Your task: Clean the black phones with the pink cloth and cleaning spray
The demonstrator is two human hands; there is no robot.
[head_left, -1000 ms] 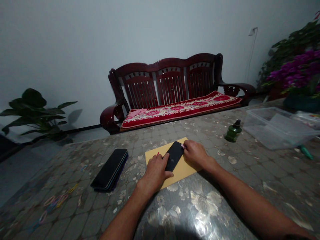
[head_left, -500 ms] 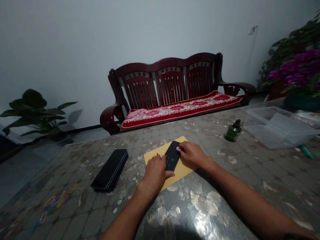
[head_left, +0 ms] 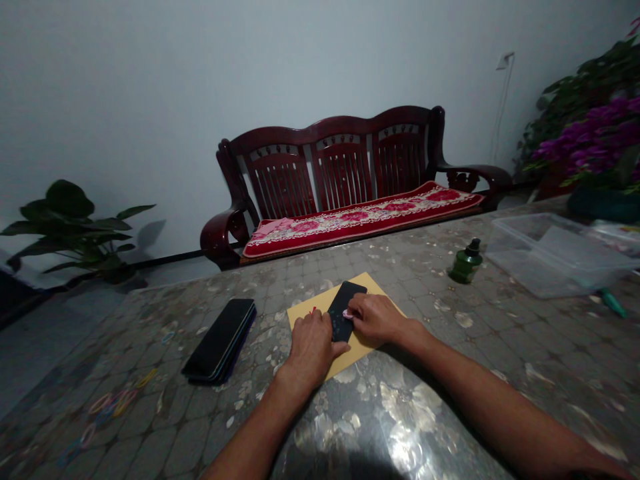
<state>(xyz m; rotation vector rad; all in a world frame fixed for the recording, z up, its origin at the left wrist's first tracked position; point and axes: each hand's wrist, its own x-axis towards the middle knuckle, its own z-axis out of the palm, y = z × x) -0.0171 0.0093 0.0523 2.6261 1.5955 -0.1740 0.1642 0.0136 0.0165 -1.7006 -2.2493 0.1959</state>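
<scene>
A dark smartphone [head_left: 346, 299] lies face up on a tan sheet of paper [head_left: 370, 343], with pale spots on its screen. My left hand [head_left: 311, 339] grips the phone's lower left side between thumb and fingers. A small red tip [head_left: 313, 311] shows beside its fingers; I cannot make out what it belongs to. Pinched in my right hand [head_left: 376, 316] is a small pinkish-white wad [head_left: 347, 314], pressed on the middle of the screen. Most of the wad is hidden by the fingers.
Left of the paper lies a stack of phones [head_left: 220, 340], with coloured rubber bands [head_left: 120, 402] nearer the edge. A green spray bottle [head_left: 466, 263] and a clear plastic box [head_left: 545, 270] stand at right. Behind the patterned table [head_left: 200, 433] is a wooden bench [head_left: 345, 160].
My right hand has slid the wad from the upper right edge of the screen down and left to its middle. My left hand stays on the phone.
</scene>
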